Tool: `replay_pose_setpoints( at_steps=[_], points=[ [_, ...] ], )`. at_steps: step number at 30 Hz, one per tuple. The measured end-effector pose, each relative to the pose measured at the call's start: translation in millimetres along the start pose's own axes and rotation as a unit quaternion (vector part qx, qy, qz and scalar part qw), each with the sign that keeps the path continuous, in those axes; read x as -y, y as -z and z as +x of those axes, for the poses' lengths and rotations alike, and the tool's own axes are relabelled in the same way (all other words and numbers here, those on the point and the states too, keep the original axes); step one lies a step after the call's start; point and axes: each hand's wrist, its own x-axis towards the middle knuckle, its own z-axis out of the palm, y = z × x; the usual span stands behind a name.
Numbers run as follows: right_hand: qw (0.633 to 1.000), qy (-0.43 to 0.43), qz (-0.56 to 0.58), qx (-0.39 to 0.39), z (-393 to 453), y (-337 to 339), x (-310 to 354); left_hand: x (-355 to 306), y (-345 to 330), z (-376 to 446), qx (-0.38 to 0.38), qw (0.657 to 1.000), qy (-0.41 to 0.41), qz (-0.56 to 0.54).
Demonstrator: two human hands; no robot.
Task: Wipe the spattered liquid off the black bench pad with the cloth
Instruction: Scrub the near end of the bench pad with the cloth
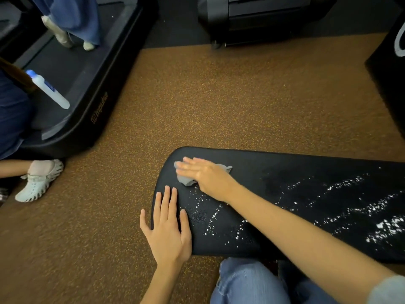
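Observation:
The black bench pad [285, 172] stretches from the centre to the right edge. White spattered liquid [359, 213] dots its near half, with a smaller patch of drops [211, 218] near the left end. My right hand [206, 174] lies flat, fingers together, pressing a crumpled grey cloth [186, 179] onto the pad's far left corner. My left hand [167, 224] rests flat on the pad's left end, fingers spread, holding nothing.
Brown speckled flooring [197, 102] surrounds the pad. A black treadmill [92, 84] stands at the upper left with a person's feet on it. Another person at the left edge holds a white spray bottle [49, 89]; their white clog [39, 181] is on the floor. My knee in jeans [245, 281] is below the pad.

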Motion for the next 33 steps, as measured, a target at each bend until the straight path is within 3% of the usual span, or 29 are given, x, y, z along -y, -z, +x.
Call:
replay_pose_setpoints(
  at_steps=[5, 12, 16, 20, 24, 26, 31, 33],
  points=[
    [0.984, -0.173, -0.025, -0.018, 12.2, 29.9, -31.5, 0.6, -0.3, 0.4, 0.008, 1.000, 0.006, -0.005],
    [0.967, -0.182, -0.162, -0.079, -4.0, 36.1, -23.1, 1.0, 0.6, 0.3, 0.011, 1.000, 0.005, -0.006],
    [0.950, -0.244, -0.191, -0.033, -1.5, 26.3, -18.0, -0.9, 1.2, 0.1, 0.005, 1.000, 0.003, -0.012],
    [0.962, -0.212, -0.171, -0.014, 9.2, 17.6, -4.0, -1.2, 1.7, 0.6, 0.004, 1.000, 0.005, -0.010],
    [0.991, -0.046, -0.120, 0.026, -5.3, 13.2, 14.8, -0.9, 1.9, -0.1, -0.001, 1.000, 0.002, -0.008],
    [0.990, -0.009, -0.138, 0.025, -7.5, 21.1, 6.8, -1.3, 2.1, 0.0, -0.002, 1.000, 0.003, -0.007],
    [0.970, -0.171, -0.173, -0.016, 17.9, 34.5, -18.6, -1.9, 2.4, 0.4, 0.005, 1.000, 0.005, -0.005],
    [0.977, -0.154, -0.146, -0.021, 20.8, 25.4, -8.6, -2.0, 2.6, 0.3, 0.006, 1.000, 0.005, -0.004]
  ],
)
